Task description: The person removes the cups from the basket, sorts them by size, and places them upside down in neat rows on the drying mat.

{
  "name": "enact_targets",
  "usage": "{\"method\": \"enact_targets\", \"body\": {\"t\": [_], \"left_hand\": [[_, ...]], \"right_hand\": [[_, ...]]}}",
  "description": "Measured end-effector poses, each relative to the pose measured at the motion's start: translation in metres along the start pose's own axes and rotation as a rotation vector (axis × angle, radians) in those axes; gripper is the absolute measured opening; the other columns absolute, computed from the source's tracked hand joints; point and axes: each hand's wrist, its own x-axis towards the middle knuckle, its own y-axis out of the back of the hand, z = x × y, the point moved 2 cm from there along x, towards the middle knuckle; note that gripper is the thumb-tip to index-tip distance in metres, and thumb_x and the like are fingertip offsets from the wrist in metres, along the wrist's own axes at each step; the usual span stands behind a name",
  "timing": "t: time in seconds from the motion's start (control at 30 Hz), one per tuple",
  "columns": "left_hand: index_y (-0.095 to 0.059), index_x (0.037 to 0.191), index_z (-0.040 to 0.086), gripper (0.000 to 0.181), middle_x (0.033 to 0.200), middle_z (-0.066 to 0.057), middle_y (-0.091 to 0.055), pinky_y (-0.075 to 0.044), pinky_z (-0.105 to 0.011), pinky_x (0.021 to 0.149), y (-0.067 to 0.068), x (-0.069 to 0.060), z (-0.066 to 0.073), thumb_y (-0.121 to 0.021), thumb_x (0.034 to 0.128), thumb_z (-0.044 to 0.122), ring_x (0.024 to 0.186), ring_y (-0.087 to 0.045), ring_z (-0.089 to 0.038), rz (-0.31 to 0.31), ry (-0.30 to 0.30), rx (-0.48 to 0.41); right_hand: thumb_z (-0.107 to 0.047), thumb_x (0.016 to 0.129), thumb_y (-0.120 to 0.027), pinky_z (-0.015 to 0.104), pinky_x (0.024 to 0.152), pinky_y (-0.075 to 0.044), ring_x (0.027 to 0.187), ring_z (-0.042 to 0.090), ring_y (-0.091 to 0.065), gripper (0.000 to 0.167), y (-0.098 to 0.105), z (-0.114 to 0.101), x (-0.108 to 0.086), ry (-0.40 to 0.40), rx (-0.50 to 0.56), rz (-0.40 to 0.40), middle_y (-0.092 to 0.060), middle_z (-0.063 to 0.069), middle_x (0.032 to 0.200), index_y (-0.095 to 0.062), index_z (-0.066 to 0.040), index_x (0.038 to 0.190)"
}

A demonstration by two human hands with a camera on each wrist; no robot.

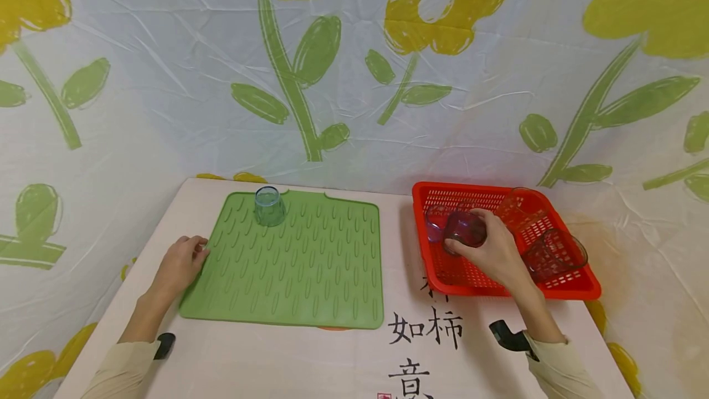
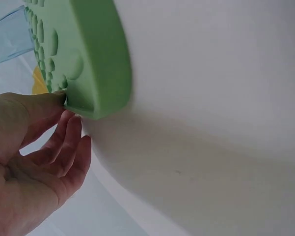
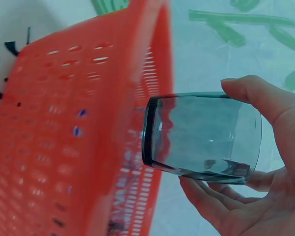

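Note:
My right hand [image 1: 493,248] grips a clear, dark-tinted drinking glass [image 3: 206,137] by its sides, with the thumb across from the fingers. The glass is tilted over the red plastic basket [image 1: 419,226], and the right wrist view has its thick-bottomed end toward the basket's rim. My left hand [image 1: 183,263] is at the left edge of a green ribbed drying mat [image 1: 310,257]. In the left wrist view its thumb and index finger pinch the mat's raised edge [image 2: 95,98], while the other fingers curl loosely below. A bluish glass [image 1: 269,207] stands on the mat's back left part.
Several more glasses lie in the basket, among them a large clear glass [image 1: 554,254] at the right and a purplish one [image 1: 436,223] at the left. The white table [image 1: 277,362] carries black writing. A flower-printed cloth [image 1: 354,79] hangs behind.

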Motion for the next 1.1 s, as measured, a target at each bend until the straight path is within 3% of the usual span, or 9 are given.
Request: {"method": "enact_targets", "body": {"t": [0.2,0.5,0.7,0.93,1.1], "left_hand": [[-0.061,0.115,-0.022,0.027,0.09,-0.026,-0.061,-0.053,-0.052,0.068,0.0,-0.001,0.001,-0.066,0.0945,-0.004,0.079,-0.062,-0.038,-0.032,0.025,-0.015],[-0.062,0.118,-0.02,0.031,0.097,-0.03,-0.062,-0.054,-0.052,0.065,0.0,-0.004,0.014,-0.066,0.0959,0.001,0.081,-0.065,-0.039,0.016,0.06,-0.007],[-0.065,0.12,-0.016,0.029,0.1,-0.028,-0.062,-0.052,-0.046,0.06,-0.001,0.001,0.034,-0.064,0.0984,0.004,0.079,-0.063,-0.034,0.045,0.073,-0.035],[-0.066,0.122,-0.012,0.028,0.104,-0.026,-0.064,-0.055,-0.054,0.07,-0.009,0.009,0.065,-0.062,0.1023,0.008,0.089,-0.065,-0.04,0.084,0.046,-0.115],[-0.067,0.12,-0.011,0.026,0.104,-0.026,-0.066,-0.055,-0.052,0.072,-0.015,0.014,0.086,-0.063,0.1015,0.006,0.09,-0.065,-0.038,0.116,0.008,-0.15]], "right_hand": [[-0.033,0.084,-0.088,0.062,0.088,-0.056,0.115,0.041,-0.058,0.077,0.001,-0.015,0.007,0.043,0.043,0.021,-0.057,0.023,0.131,-0.048,-0.001,0.141],[-0.034,0.082,-0.089,0.059,0.088,-0.057,0.116,0.036,-0.058,0.077,-0.008,-0.039,0.022,0.082,0.091,0.028,-0.058,0.018,0.13,-0.05,-0.003,0.14],[-0.036,0.081,-0.09,0.057,0.092,-0.056,0.118,0.033,-0.057,0.078,-0.023,-0.054,0.029,0.082,0.134,0.02,-0.058,0.015,0.131,-0.05,-0.006,0.141],[-0.042,0.081,-0.089,0.055,0.095,-0.054,0.122,0.032,-0.054,0.081,-0.046,-0.071,0.034,0.074,0.189,-0.01,-0.057,0.015,0.135,-0.049,-0.009,0.144],[-0.039,0.081,-0.089,0.051,0.095,-0.052,0.117,0.03,-0.055,0.081,-0.061,-0.084,0.034,0.083,0.232,-0.034,-0.057,0.013,0.13,-0.049,-0.008,0.144]]}}
